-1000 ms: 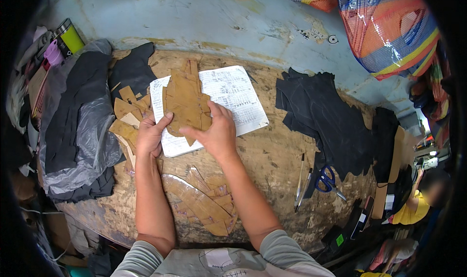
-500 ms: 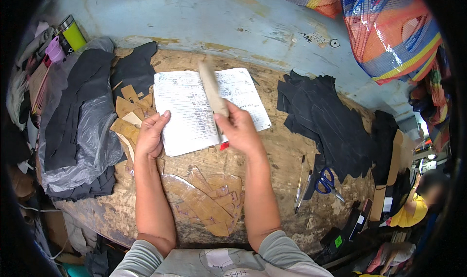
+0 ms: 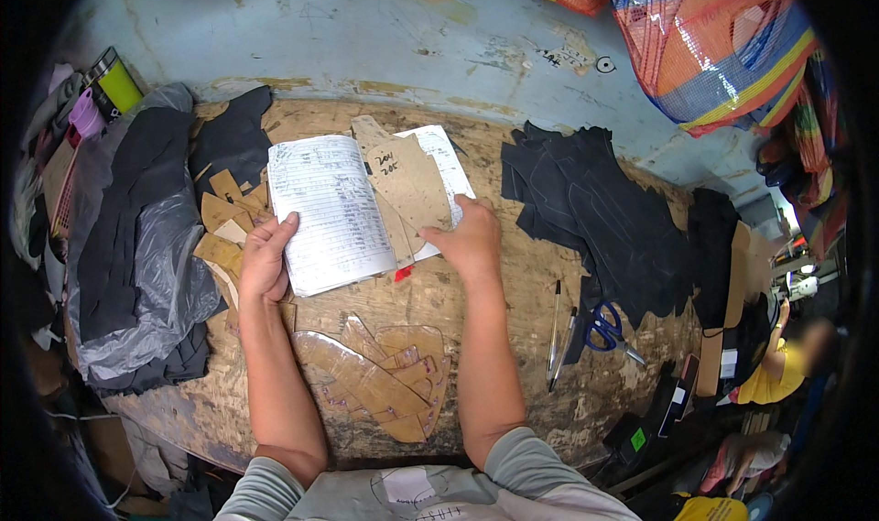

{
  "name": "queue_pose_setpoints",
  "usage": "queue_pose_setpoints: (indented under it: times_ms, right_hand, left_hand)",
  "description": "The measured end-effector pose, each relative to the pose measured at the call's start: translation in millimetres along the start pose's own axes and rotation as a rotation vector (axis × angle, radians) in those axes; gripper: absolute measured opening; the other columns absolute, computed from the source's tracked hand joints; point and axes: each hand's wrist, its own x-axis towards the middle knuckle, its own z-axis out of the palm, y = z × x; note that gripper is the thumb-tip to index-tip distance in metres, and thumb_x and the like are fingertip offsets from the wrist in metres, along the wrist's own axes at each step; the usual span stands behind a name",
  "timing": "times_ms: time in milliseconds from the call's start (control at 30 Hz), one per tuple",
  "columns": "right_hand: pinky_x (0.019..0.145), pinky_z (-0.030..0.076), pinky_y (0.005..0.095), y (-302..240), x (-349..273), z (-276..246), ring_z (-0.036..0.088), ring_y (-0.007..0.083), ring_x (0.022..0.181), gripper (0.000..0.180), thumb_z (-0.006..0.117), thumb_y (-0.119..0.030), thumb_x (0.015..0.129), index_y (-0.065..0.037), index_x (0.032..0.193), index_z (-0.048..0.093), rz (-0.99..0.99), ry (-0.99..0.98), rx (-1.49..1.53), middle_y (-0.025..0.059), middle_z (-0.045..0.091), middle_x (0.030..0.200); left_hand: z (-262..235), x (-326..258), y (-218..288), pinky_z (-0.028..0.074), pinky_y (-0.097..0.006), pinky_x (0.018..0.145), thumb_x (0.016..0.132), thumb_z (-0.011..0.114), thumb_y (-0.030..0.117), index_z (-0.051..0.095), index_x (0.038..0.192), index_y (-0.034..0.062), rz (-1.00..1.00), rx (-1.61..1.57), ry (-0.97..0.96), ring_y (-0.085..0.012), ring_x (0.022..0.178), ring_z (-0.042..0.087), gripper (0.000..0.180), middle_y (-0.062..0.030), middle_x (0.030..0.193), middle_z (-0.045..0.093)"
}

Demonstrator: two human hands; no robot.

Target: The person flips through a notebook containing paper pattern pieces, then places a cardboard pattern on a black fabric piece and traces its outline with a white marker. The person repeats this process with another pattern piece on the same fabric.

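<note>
A notebook (image 3: 330, 205) with handwritten ruled pages lies open in front of me. My left hand (image 3: 265, 257) grips its left edge, thumb on top of the page. Brown cardboard pattern pieces (image 3: 412, 187) lie flat over the right-hand page, at least two overlapping. My right hand (image 3: 469, 239) is at their lower right edge, thumb over the cardboard and the other fingers partly hidden. A small red thing (image 3: 403, 273) sticks out at the notebook's lower edge. Between my forearms, brown pattern pieces (image 3: 385, 374) under clear plastic lie on the wooden table (image 3: 513, 338).
Cut black material (image 3: 595, 210) is piled on the right. More black pieces (image 3: 137, 182) lie on plastic sheeting (image 3: 174, 265) at left, beside brown patterns (image 3: 224, 219). Pens (image 3: 554, 338) and blue-handled scissors (image 3: 606, 329) lie right. A person in yellow (image 3: 774, 374) is at far right.
The cardboard pieces, held up on edge over the notebook's middle, have swung down flat onto the right page. My right hand has moved slightly right; the left still grips the notebook.
</note>
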Motion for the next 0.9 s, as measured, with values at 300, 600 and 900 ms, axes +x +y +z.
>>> queue_pose_setpoints:
  times_ms: [300, 600, 900]
  right_hand:
    - [0.079, 0.048, 0.0367, 2.1, 12.5, 26.2, 0.062, 0.0340, 0.084, 0.052, 0.061, -0.044, 0.084, 0.006, 0.093, 0.065, 0.122, 0.095, 0.657, 0.0230, 0.063, 0.092]
    - [0.073, 0.049, 0.0340, 12.6, 17.3, 7.8, 0.061, 0.0228, 0.094, 0.084, 0.038, -0.067, 0.086, 0.011, 0.110, 0.057, 0.315, -0.001, 0.936, 0.0200, 0.061, 0.106]
    - [0.079, 0.049, 0.0309, 29.6, 18.2, 3.3, 0.061, 0.0194, 0.092, 0.073, 0.042, -0.057, 0.091, 0.011, 0.116, 0.052, 0.357, -0.081, 1.309, 0.0171, 0.062, 0.105]
  left_hand:
    - [34.1, -5.5, 7.3, 0.049, -0.029, 0.082, 0.090, 0.058, 0.026, 0.042, 0.131, -0.0041, 0.151, -0.079, 0.015, -0.0158, 0.097, 0.059, 0.053, -0.0155, 0.114, 0.059]
    - [75.5, -8.5, -7.1, 0.050, -0.028, 0.083, 0.086, 0.056, 0.005, 0.027, 0.137, -0.0035, 0.179, -0.229, -0.001, -0.0160, 0.096, 0.060, 0.059, -0.0136, 0.113, 0.058]
    - [54.6, -7.2, 3.4, 0.053, -0.027, 0.076, 0.076, 0.050, -0.010, 0.034, 0.133, -0.0046, 0.242, -0.120, 0.080, -0.0170, 0.090, 0.063, 0.060, -0.0162, 0.105, 0.062]
